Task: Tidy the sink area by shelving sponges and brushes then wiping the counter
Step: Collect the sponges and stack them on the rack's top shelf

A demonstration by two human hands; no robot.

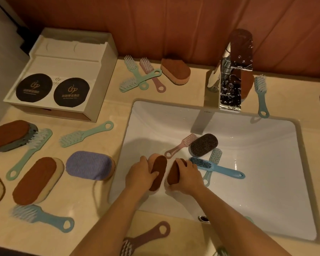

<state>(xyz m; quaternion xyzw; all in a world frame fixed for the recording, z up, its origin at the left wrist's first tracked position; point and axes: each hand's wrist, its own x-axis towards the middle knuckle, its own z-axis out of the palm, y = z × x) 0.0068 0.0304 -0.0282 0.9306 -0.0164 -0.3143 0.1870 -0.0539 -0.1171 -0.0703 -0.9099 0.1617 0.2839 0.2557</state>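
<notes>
Both forearms reaching into white sink (266, 191), left hand (139, 175) and right hand (187, 177), fingers each curled around a brown sponge

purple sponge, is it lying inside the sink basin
No, the purple sponge lies on the counter just to the left of the sink, outside the basin.

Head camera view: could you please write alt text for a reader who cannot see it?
In a white sink, the left hand holds a brown sponge and the right hand a second sponge. A grey sponge and three brushes lie beside them in the basin; more sponges and brushes litter the beige counter near a white box.
</notes>
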